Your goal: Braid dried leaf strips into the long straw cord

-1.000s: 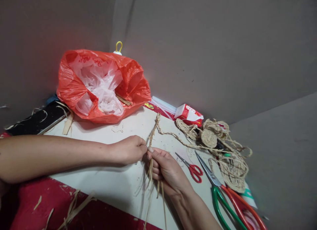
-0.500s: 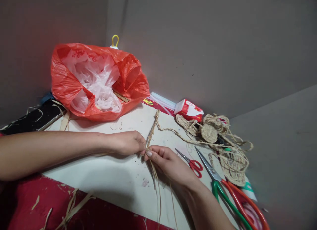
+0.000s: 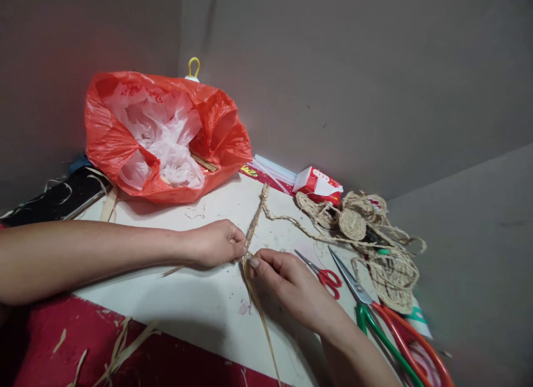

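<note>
A tan straw braid (image 3: 255, 223) lies on the white tabletop, its worked length running up from my fingers and then bending right toward the coils. My left hand (image 3: 219, 242) comes in from the left and pinches the braid's lower end. Just to the right, my right hand (image 3: 283, 276) pinches a strand between thumb and forefinger. Loose straw strands (image 3: 260, 312) hang down below the two hands toward the front edge. Another strand end (image 3: 171, 271) pokes out under my left wrist.
A red plastic bag (image 3: 112, 165) stands at the back left. Small red scissors (image 3: 328, 280) and large shears (image 3: 366, 303) lie right of my right hand. Coiled straw cord (image 3: 391, 273) and a red tissue pack (image 3: 318, 185) sit behind. Straw scraps (image 3: 125, 351) litter the red surface.
My right hand has shifted slightly and now holds a strand to the right of the braid's end. The hanging strands have gathered closer together. My left hand stays nearly in place.
</note>
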The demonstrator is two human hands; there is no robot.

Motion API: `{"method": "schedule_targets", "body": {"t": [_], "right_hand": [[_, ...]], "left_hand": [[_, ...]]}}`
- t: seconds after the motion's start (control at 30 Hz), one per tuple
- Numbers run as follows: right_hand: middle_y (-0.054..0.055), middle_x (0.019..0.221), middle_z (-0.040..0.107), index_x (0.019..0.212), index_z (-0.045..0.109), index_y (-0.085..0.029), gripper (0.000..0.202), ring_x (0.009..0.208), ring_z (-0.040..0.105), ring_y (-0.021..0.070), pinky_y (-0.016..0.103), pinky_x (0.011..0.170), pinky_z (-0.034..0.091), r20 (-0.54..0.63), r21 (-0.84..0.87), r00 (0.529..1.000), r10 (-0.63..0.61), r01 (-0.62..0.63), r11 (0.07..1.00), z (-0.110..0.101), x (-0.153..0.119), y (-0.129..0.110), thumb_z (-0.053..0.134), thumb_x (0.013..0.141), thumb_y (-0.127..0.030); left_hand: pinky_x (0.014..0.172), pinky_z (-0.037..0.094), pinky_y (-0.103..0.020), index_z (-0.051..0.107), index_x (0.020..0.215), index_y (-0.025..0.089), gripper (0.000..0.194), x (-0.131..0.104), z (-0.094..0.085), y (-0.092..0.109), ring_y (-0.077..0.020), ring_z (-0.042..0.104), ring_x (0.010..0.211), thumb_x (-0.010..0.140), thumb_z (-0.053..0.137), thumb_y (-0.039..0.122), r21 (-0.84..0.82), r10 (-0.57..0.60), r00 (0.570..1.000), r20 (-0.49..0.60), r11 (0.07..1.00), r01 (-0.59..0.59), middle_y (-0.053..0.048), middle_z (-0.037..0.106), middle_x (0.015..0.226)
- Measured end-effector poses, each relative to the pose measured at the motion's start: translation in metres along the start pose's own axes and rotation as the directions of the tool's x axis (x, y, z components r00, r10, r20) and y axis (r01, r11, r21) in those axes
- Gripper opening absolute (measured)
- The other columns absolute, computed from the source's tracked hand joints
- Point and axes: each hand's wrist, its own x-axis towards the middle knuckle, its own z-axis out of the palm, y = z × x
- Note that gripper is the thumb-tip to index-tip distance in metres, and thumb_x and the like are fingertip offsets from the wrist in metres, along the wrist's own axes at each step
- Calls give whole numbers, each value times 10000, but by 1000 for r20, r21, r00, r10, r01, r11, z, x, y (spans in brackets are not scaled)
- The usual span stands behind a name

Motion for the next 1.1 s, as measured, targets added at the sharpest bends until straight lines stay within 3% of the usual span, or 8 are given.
{"method": "schedule_targets", "body": {"t": [0.13, 0.33, 0.53, 0.7, 0.8, 0.87, 0.97, 1.1], "right_hand": [[-19, 530, 437, 679, 537, -186, 329, 489, 383, 122, 240, 477, 287, -6, 100, 1000, 16, -15, 995, 18, -2, -2, 378, 901, -369], [41, 526, 531, 749, 571, -181, 169, 435, 396, 144, 294, 502, 192, -193, -440, 973, -123, 26, 897, 43, -7, 1, 455, 856, -241], [38, 503, 542, 702, 563, -181, 119, 379, 325, 116, 307, 469, 125, -53, -585, 982, -184, 119, 803, 62, -23, -7, 500, 782, -119], [-14, 578, 587, 647, 582, -221, 179, 490, 487, 117, 240, 446, 247, 303, -259, 947, -105, 188, 947, 26, -44, -32, 586, 811, -294], [-9, 535, 532, 581, 508, -192, 384, 498, 462, 114, 228, 492, 328, -52, -102, 995, -79, 73, 992, -1, -29, -25, 442, 900, -394], [-2, 553, 527, 599, 506, -182, 409, 528, 474, 124, 242, 548, 372, -262, -12, 965, -31, 29, 999, -7, -11, -12, 454, 884, -470], [15, 592, 564, 702, 548, -161, 426, 529, 509, 130, 242, 521, 394, -14, 384, 997, 72, -61, 922, 2, 10, 4, 476, 841, -557], [-86, 438, 354, 630, 440, -187, 417, 352, 205, 46, 193, 355, 156, 197, 664, 970, 145, -241, 708, 17, 17, 11, 571, 777, -554]], "left_hand": [[526, 335, -211, 533, 592, 146, 199, -1, 5, -2, -92, 425, 521, 724, 485, 287, -204, -12, 999, 39, 979, 20, 26, 518, 533], [502, 299, -204, 558, 592, 131, 193, -5, 12, -2, -79, 391, 506, 686, 531, 298, -318, -81, 995, -56, 946, 59, 41, 476, 510], [522, 307, -206, 574, 618, 124, 181, -7, 16, 0, -88, 423, 534, 697, 535, 283, -294, -134, 990, -54, 949, 112, 27, 512, 540], [462, 233, -198, 529, 599, 136, 190, -6, 12, 2, -61, 319, 462, 721, 524, 281, -274, -87, 996, -26, 959, 77, 61, 417, 485], [452, 230, -197, 509, 591, 141, 212, -6, 12, 1, -59, 306, 451, 731, 530, 300, -315, -54, 998, -18, 948, 46, 66, 404, 478], [461, 261, -194, 500, 595, 144, 229, -6, 12, 1, -62, 338, 459, 735, 540, 321, -359, -19, 1000, -9, 933, 14, 59, 435, 492], [552, 377, -210, 509, 586, 140, 259, -5, 14, 0, -89, 455, 514, 760, 521, 331, -416, 75, 996, 37, 908, -53, 20, 524, 523], [665, 444, -251, 585, 618, 117, 237, -3, 15, -3, -129, 551, 604, 768, 502, 282, -388, 88, 994, 64, 920, -57, -32, 624, 593]]}}
